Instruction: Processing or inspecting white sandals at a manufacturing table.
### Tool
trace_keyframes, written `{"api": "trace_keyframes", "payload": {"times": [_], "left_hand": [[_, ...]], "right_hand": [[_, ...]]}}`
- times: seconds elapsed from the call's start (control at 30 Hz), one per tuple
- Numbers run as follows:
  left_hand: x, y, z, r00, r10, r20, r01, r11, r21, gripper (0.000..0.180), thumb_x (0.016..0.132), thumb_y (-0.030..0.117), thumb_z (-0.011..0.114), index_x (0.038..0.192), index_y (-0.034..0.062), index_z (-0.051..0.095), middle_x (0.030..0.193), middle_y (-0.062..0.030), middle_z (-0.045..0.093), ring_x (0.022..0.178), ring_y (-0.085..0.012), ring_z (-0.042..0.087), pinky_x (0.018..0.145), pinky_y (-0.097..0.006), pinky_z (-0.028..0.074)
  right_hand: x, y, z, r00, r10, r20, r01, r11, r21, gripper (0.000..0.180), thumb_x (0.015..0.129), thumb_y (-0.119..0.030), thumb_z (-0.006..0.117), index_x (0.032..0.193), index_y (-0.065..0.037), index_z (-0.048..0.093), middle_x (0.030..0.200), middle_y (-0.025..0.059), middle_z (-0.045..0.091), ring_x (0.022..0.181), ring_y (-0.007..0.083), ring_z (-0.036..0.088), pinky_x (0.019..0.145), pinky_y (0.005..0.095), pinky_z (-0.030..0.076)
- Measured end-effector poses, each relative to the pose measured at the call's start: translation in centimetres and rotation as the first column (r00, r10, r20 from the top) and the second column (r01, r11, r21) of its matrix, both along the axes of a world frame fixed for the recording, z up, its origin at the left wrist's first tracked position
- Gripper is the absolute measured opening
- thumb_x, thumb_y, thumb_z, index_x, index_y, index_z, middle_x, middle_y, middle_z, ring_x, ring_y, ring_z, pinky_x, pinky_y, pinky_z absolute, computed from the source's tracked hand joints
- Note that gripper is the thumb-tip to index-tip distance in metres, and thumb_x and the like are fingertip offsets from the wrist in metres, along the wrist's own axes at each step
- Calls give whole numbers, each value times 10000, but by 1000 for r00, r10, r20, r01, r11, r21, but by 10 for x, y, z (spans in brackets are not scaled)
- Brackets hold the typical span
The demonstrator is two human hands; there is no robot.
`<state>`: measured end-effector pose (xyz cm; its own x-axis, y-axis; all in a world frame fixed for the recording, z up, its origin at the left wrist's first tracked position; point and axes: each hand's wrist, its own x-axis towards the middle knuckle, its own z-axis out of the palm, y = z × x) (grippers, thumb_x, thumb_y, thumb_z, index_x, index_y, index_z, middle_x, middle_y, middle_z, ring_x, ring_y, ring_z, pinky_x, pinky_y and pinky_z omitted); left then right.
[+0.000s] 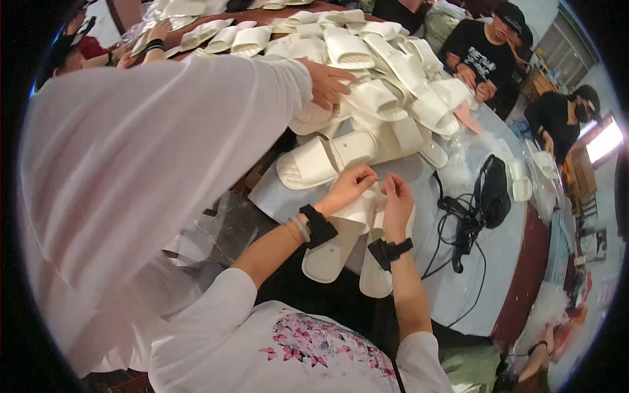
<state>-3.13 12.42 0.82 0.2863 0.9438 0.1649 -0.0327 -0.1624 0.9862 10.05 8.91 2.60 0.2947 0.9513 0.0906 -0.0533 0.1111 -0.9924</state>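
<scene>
My left hand (352, 187) and my right hand (397, 202) are close together above the table, fingertips pinched and nearly meeting. Whatever is between the fingers, if anything, is too small to make out. Below them a pair of cream slippers lies side by side, partly covered by my hands and wrists: the left slipper (323, 261) and the right slipper (374, 278), soles reaching over the table's near edge. Just beyond my left hand rests another cream slipper (306, 165). Both my wrists wear black straps.
A large pile of cream slippers (350, 49) fills the far table. At left, a co-worker's white sleeve (170, 137) reaches across, hand (325, 84) on the pile. A black pouch (493, 192) with tangled cables lies right on the grey tabletop (488, 275). Other people work around the table.
</scene>
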Motion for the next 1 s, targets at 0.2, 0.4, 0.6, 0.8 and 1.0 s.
{"api": "trace_keyframes", "payload": {"times": [0.2, 0.4, 0.6, 0.8, 1.0], "left_hand": [[-4, 3, 2, 995, -63, 81, 63, 998, 1, 149, 879, 160, 552, 920, 17, 560, 812, 7, 569, 749, -55, 493, 669, -205, 408], [4, -4, 17, 992, -94, 90, 97, 995, -34, 154, 889, 165, 540, 917, 15, 553, 838, 13, 564, 765, -50, 497, 689, -199, 410], [10, -4, 32, 980, -156, 122, 159, 987, -16, 158, 889, 168, 539, 911, 11, 548, 843, 2, 559, 784, -54, 501, 703, -201, 415], [12, -2, 29, 977, -158, 142, 165, 986, -35, 155, 891, 165, 539, 903, 10, 535, 853, 0, 553, 793, -57, 502, 707, -207, 418], [10, -5, 32, 981, -161, 107, 167, 985, -48, 147, 891, 160, 539, 909, 14, 526, 849, 4, 546, 783, -54, 495, 692, -208, 416]], "right_hand": [[0, -4, 9, 991, 131, -6, -131, 991, -5, 191, 859, -136, 577, 967, 20, 603, 839, 20, 598, 730, 84, 530, 682, 204, 433], [10, -9, 12, 991, 49, -121, -48, 999, 16, 198, 856, -138, 586, 979, 15, 605, 862, 33, 609, 765, 99, 564, 712, 213, 453], [9, -11, 19, 967, 92, -239, -74, 994, 83, 179, 864, -107, 569, 982, 25, 597, 893, 54, 608, 811, 126, 585, 750, 236, 470], [11, -10, 13, 943, 127, -306, -97, 989, 112, 180, 866, -91, 563, 990, 37, 588, 913, 67, 610, 829, 139, 591, 781, 254, 476], [9, -12, 15, 976, 71, -208, -56, 995, 77, 174, 857, -111, 582, 962, 26, 606, 916, 62, 611, 821, 139, 592, 760, 249, 474]]}}
